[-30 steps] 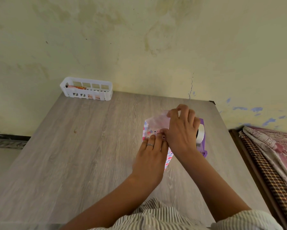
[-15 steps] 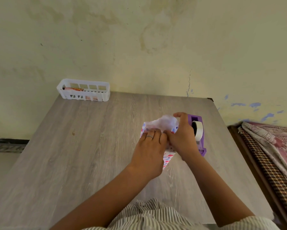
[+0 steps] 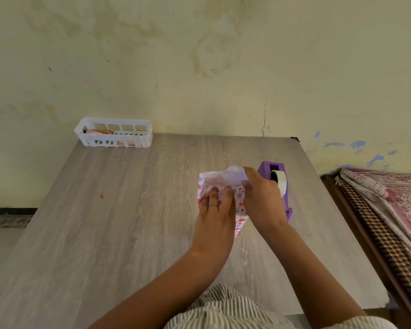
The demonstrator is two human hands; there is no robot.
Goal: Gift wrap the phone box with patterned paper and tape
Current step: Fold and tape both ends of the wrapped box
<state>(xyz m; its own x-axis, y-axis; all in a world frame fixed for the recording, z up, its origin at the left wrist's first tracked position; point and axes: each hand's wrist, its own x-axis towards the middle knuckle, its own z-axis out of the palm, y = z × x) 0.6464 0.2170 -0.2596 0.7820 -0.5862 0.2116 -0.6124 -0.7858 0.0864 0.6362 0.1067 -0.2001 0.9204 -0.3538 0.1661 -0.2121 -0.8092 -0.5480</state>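
Tabletop (image 3: 109,233): grey wood-grain, set against a stained yellow wall.

Phone box (image 3: 241,225): right of centre on the tabletop, covered in patterned paper (image 3: 214,184); box itself not visible under paper and hands.

Left hand (image 3: 215,217): fingers straight, pressing flat on the paper's top; ring on one finger.

Right hand (image 3: 263,203): grip pinching a raised paper flap at the far end, thumb and fingers curled round it. Fingertips hard to make out.

Tape dispenser (image 3: 279,172): purple, just beside the parcel on the right, partly hidden behind the right hand; tape roll (image 3: 280,182) showing.

Basket (image 3: 114,136): white plastic, far left corner by the wall; contents reddish, unclear.

Bed (image 3: 389,210): right of the tabletop, patterned cloths, cut off by the frame edge.

Striped garment (image 3: 223,309): bottom edge.
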